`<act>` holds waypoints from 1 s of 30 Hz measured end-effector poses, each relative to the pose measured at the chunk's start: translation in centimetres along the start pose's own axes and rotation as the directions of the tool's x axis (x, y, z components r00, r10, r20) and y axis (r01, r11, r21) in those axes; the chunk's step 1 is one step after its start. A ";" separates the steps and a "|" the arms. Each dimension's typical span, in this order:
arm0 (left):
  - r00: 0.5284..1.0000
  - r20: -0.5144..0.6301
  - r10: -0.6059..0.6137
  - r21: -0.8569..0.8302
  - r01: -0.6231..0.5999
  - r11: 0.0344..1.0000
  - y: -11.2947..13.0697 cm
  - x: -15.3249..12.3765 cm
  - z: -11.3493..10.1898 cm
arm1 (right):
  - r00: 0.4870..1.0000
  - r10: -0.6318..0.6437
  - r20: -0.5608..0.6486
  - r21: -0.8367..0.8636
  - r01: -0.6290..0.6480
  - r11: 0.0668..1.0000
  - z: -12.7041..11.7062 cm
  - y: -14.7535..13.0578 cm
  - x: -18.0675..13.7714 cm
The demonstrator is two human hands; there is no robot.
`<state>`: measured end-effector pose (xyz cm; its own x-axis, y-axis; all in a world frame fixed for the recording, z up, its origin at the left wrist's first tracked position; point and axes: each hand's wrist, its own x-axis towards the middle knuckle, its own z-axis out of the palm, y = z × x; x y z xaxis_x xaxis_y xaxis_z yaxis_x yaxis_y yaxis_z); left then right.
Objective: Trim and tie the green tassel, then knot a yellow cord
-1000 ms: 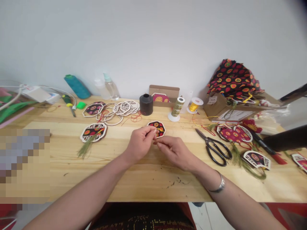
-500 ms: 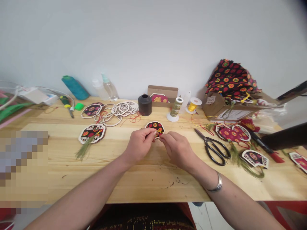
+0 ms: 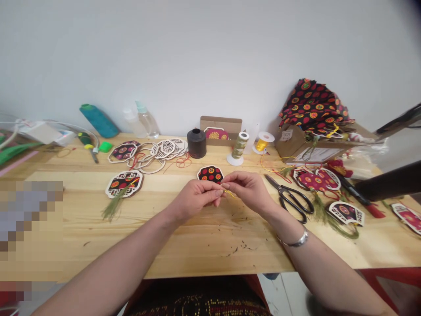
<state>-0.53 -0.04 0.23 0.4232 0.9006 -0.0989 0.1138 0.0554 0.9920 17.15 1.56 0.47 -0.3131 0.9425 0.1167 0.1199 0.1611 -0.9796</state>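
My left hand and my right hand meet over the middle of the wooden table. Both pinch a short yellow thread between their fingertips. Just behind them lies a small black fabric piece with red and yellow dots, flat on the table and touched by neither hand. A silver bracelet sits on my right wrist.
Black scissors lie right of my hands. Behind stand a black spool, an olive spool and a yellow spool. Wooden lattice frames and a tasselled ornament lie left; more ornaments and patterned fabric right.
Both hands have drawn back from the dotted fabric piece toward me and now pinch the yellow thread between them. The piece lies uncovered behind them.
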 end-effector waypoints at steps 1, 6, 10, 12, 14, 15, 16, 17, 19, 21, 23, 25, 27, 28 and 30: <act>1.000 -0.018 -0.023 -0.055 0.022 0.998 0.0 0.0 0.0 | 1.000 0.030 0.003 0.067 -0.030 0.997 0.1 0.0 0.0; 0.995 -0.077 -0.059 -0.262 0.037 0.964 -0.4 0.1 0.2 | 0.996 0.089 0.033 0.263 -0.094 0.960 0.3 0.1 -0.2; 0.992 -0.115 -0.055 -0.323 0.015 0.946 -0.6 0.2 0.3 | 0.994 0.102 0.047 0.275 -0.111 0.955 -0.1 0.5 -0.3; 0.991 -0.120 -0.058 -0.324 0.016 0.946 -0.7 0.2 0.4 | 0.996 0.081 0.027 0.274 -0.085 0.958 -0.2 0.5 -0.3; 0.991 -0.121 -0.058 -0.303 0.019 0.953 -0.7 0.3 0.4 | 0.998 0.068 0.012 0.254 -0.069 0.965 0.0 0.4 -0.2; 0.991 -0.122 -0.053 -0.288 0.015 0.958 -0.7 0.3 0.4 | 0.998 0.070 0.004 0.236 -0.069 0.969 0.1 0.3 -0.2; 0.991 -0.124 -0.046 -0.269 0.011 0.963 -0.7 0.3 0.4 | 0.997 0.078 -0.007 0.215 -0.075 0.974 0.3 0.3 -0.2; 0.992 -0.123 -0.039 -0.250 0.007 0.968 -0.7 0.2 0.4 | 0.996 0.086 -0.020 0.195 -0.081 0.977 0.4 0.2 -0.2; 0.993 -0.118 -0.028 -0.214 0.002 0.977 -0.6 0.1 0.4 | 0.995 0.091 -0.049 0.161 -0.082 0.984 0.5 0.2 -0.1; 0.994 -0.110 -0.028 -0.181 0.008 0.984 -0.3 0.0 0.5 | 0.994 0.082 -0.068 0.140 -0.072 0.988 0.6 0.3 -0.1; 0.994 -0.099 -0.046 -0.153 0.031 0.988 -0.1 -0.1 0.4 | 0.995 0.072 -0.076 0.136 -0.061 0.989 0.5 0.4 -0.1; 0.994 -0.080 -0.077 -0.154 0.064 0.986 0.1 -0.2 0.3 | 0.996 0.064 -0.069 0.140 -0.054 0.989 0.5 0.4 -0.2; 0.993 -0.060 -0.100 -0.199 0.086 0.976 0.1 -0.1 0.3 | 0.997 0.055 -0.050 0.145 -0.048 0.988 0.4 0.3 -0.2; 0.993 -0.056 -0.108 -0.235 0.092 0.968 0.1 -0.1 0.3 | 0.998 0.052 -0.039 0.146 -0.046 0.988 0.4 0.3 -0.2; 0.991 -0.057 -0.121 -0.298 0.099 0.949 0.1 0.0 0.4 | 0.999 0.048 -0.024 0.144 -0.044 0.989 0.3 0.2 -0.2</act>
<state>-0.19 -0.19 0.33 0.3545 0.9104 -0.2134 -0.1181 0.2700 0.9556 16.91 1.32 0.18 -0.2840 0.9560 0.0735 -0.0037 0.0756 -0.9971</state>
